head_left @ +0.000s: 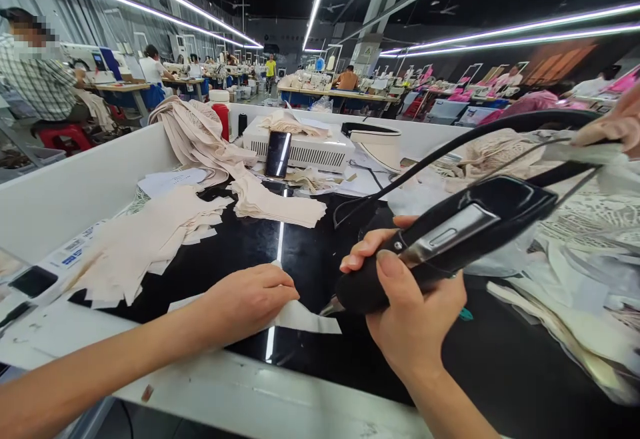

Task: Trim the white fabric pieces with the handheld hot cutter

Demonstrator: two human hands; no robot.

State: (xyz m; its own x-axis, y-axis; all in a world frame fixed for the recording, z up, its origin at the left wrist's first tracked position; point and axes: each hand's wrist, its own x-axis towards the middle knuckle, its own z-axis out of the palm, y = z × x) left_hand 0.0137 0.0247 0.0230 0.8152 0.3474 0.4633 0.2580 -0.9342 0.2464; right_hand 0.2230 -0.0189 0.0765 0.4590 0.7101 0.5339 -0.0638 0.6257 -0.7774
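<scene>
My right hand [415, 312] is wrapped round a thick black corded hand tool [450, 236] with a silver lever plate on its side. The tool's narrow metal tip [332, 306] points down at the right end of a pale beige fabric piece [307, 320]; whether it touches is unclear. With fingers curled together, my left hand [250, 299] grips this fabric and holds it on the glossy black work surface [350, 352]. Beyond my left hand lies a stack of beige fabric pieces [277, 206], with a bigger pile [155, 239] to its left.
A white vented box [303, 146] stands at the back, a phone [278, 154] leaning on it. Lace and fabric heaps [575, 226] fill the right side. The tool's black cable [450, 139] arches overhead. Another person's hand [613, 126] holds something pale at upper right.
</scene>
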